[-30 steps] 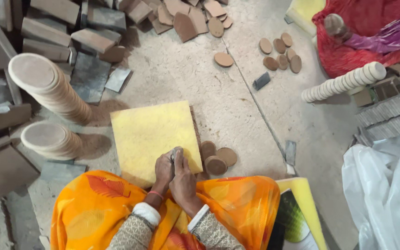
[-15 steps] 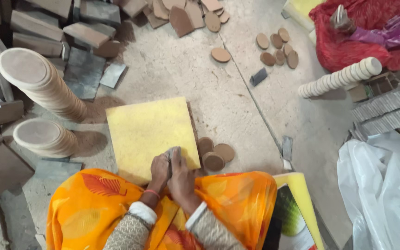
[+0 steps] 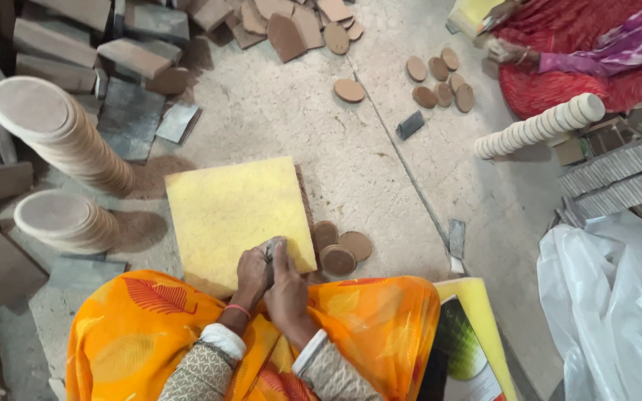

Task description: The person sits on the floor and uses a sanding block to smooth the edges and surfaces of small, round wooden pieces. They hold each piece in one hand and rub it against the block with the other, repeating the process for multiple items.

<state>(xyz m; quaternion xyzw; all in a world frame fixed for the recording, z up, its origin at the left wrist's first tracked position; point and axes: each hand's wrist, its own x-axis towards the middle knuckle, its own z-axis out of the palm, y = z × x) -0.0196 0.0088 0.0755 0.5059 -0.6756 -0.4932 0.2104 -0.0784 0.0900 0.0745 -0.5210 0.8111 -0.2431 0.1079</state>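
A white plastic bag [image 3: 611, 312] is seen at lower right; its contents cannot be told. Low in the middle of the frame, a small dark piece [image 3: 270, 249], mostly hidden, is pinched between the left hand [image 3: 254, 271] and right hand [image 3: 285, 289], both grips closed on it, over the yellow square pad [image 3: 232, 215]. Three brown discs [image 3: 339, 249] lie on the floor just right.

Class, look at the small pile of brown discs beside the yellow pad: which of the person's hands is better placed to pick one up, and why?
Probably the right hand. The brown discs lie on the floor just to its right, off the edge of the yellow pad. The left hand sits on the far side of it and would have to cross over.
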